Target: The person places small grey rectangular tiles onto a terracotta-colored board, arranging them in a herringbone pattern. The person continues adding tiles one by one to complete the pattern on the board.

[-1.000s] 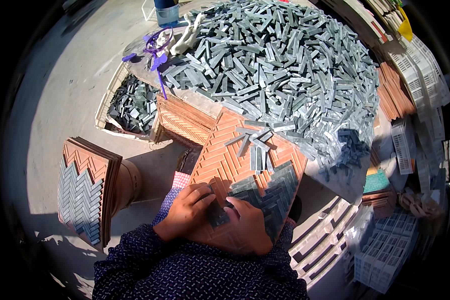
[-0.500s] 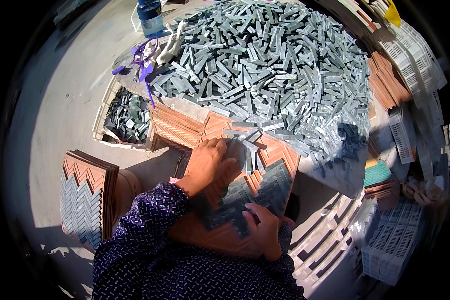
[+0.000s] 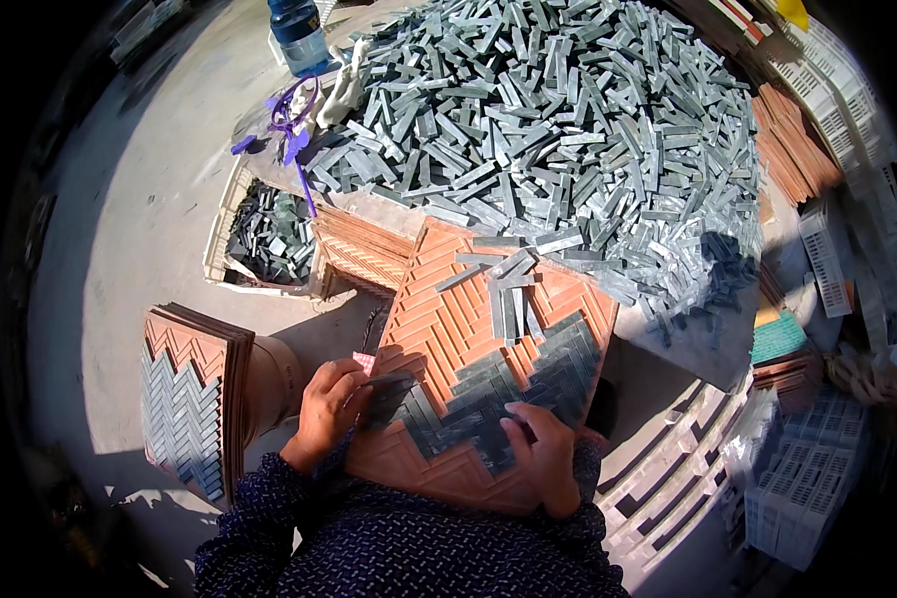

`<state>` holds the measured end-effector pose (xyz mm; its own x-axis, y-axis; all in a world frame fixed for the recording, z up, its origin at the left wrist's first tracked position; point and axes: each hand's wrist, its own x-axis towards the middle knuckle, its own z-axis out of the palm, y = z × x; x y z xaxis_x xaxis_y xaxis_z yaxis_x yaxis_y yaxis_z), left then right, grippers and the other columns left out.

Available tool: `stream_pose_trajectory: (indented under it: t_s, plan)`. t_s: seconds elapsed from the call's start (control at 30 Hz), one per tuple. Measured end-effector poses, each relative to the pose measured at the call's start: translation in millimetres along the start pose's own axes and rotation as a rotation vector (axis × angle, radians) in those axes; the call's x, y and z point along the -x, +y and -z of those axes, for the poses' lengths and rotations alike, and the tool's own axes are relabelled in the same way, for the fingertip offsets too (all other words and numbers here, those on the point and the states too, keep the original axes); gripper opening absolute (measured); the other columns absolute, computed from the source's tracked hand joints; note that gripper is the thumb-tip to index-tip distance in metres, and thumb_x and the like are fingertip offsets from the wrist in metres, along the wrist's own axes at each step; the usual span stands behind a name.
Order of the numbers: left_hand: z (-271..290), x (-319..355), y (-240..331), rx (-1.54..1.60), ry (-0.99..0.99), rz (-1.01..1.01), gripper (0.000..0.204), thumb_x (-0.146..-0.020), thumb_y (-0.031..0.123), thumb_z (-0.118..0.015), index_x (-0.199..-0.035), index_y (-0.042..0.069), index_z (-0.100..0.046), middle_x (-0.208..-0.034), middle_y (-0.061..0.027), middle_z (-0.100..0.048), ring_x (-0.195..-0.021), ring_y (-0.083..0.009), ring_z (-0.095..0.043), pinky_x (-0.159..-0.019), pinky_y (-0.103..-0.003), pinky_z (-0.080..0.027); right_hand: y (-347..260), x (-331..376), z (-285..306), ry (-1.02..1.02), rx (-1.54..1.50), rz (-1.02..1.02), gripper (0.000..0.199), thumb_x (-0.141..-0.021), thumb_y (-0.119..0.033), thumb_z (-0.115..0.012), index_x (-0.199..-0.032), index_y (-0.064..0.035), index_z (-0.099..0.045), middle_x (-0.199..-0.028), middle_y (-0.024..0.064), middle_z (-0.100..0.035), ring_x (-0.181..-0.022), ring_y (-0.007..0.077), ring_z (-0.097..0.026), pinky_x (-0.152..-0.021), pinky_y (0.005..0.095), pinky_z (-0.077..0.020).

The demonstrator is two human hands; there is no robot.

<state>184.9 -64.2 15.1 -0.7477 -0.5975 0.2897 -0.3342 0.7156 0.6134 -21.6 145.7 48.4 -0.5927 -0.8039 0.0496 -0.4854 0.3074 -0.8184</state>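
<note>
Left hand point(image 3: 331, 407) has dropped back from the loose strips at the mold's top, where it was half a sec ago, to the mold's left edge at approx 9 o'clock. It's now pinching one grey stone strip point(image 3: 387, 380) between thumb and fingertips, laying it at the left end of the grey zigzag. Right hand point(image 3: 540, 453) sits at approx 5 o'clock, fingers flat, pressing on strips already seated; holding nothing that I can see.

Orange herringbone mold point(image 3: 448, 319) lies tilted on the lap w/ its lower band filled grey, upper grooves bare. Small heap of loose strips point(image 3: 506, 291) rests near its 12 o'clock edge, ready to grab. Beyond that, the big grey strip pile point(image 3: 558, 130).

Handling call: the strips look stiff, hard, light enough for a two-finger pinch, prob. chippy at the corners and smooth-faced, so best taken by the long edges near the middle. Mold looks rigid but likely to tip if pressed off-centre.

At 9 o'clock, a finished stack of molds point(image 3: 194, 394) stands on edge; crate of dark strips point(image 3: 267, 234) at 11.
</note>
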Motion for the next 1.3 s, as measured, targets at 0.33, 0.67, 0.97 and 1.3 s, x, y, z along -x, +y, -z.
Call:
stream_pose_trajectory:
  t_s: [0.33,0.67,0.97,1.3]
  plan:
    - [-5.1,2.7,6.0,0.116,-0.025,0.089,0.022,-0.071,0.001,-0.072,-0.091,0.006,-0.064,-0.091,-0.0104,-0.063,-0.085,-0.0308,-0.061,-0.074,-0.039,-0.051,-5.7,0.5,0.3,-0.002,0.015,-0.021,0.021,-0.080,-0.005,-0.070,-0.100,-0.0002,-0.065,-0.088,0.0173,-0.067,-0.073,0.0286,-0.068,-0.061,0.0326,-0.0534]
    - [-14.3,-13.0,15.0,0.130,-0.008,0.037,0.015,-0.072,0.000,-0.070,-0.086,0.005,-0.065,-0.088,-0.0094,-0.062,-0.086,-0.0319,-0.061,-0.078,-0.040,-0.050,-10.2,-1.4,0.0,-0.016,0.006,0.007,0.020,-0.081,-0.006,-0.070,-0.100,-0.0012,-0.065,-0.088,0.0167,-0.067,-0.072,0.0300,-0.068,-0.062,0.0340,-0.0534]
    - [-11.4,-21.5,15.8,0.146,-0.078,0.006,0.012,-0.072,0.000,-0.070,-0.083,0.003,-0.066,-0.089,-0.0107,-0.064,-0.084,-0.0312,-0.062,-0.073,-0.038,-0.051,11.9,-81.1,-18.7,0.194,0.233,0.110,0.019,-0.079,-0.012,-0.071,-0.092,-0.0025,-0.061,-0.080,0.0154,-0.063,-0.067,0.0328,-0.064,-0.057,0.0378,-0.0507]
    - [-9.0,-10.5,10.7,0.180,0.049,0.146,0.015,-0.073,-0.001,-0.069,-0.086,0.005,-0.067,-0.092,-0.0113,-0.065,-0.088,-0.0312,-0.063,-0.077,-0.038,-0.051,8.1,-65.4,-36.1,0.083,0.103,0.004,0.024,-0.074,-0.013,-0.074,-0.090,-0.0029,-0.059,-0.077,0.0131,-0.061,-0.065,0.0304,-0.063,-0.056,0.0386,-0.0502]
